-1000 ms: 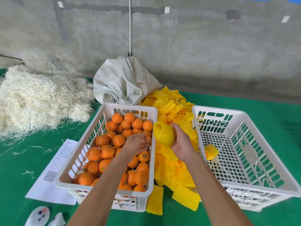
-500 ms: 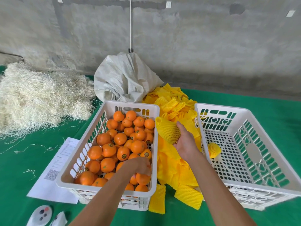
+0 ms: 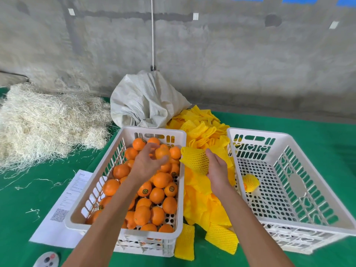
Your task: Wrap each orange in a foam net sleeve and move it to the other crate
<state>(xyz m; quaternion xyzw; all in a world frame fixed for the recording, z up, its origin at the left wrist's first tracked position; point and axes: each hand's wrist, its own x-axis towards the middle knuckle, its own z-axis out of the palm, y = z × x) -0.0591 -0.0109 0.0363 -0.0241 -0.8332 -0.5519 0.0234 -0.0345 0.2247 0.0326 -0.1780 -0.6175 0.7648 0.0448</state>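
The left white crate (image 3: 96, 182) holds several bare oranges (image 3: 157, 195). Above it, my left hand (image 3: 146, 164) grips one orange (image 3: 162, 152) between fingers and thumb. Just to its right, my right hand (image 3: 217, 170) holds a yellow foam net sleeve (image 3: 194, 160) with its mouth turned toward the orange. Orange and sleeve are a short gap apart. The right white crate (image 3: 317, 191) holds one orange wrapped in a yellow sleeve (image 3: 249, 183) near its left wall.
A heap of yellow foam sleeves (image 3: 204, 205) fills the gap between the crates. Behind stand a white woven sack (image 3: 146, 101) and a straw pile (image 3: 44, 122). A printed sheet (image 3: 65, 207) and a small grey device (image 3: 47, 260) lie on the green cloth at left.
My left hand came up from the near end of the crate with an orange and moved toward the sleeve. My right hand kept the sleeve in about the same place.
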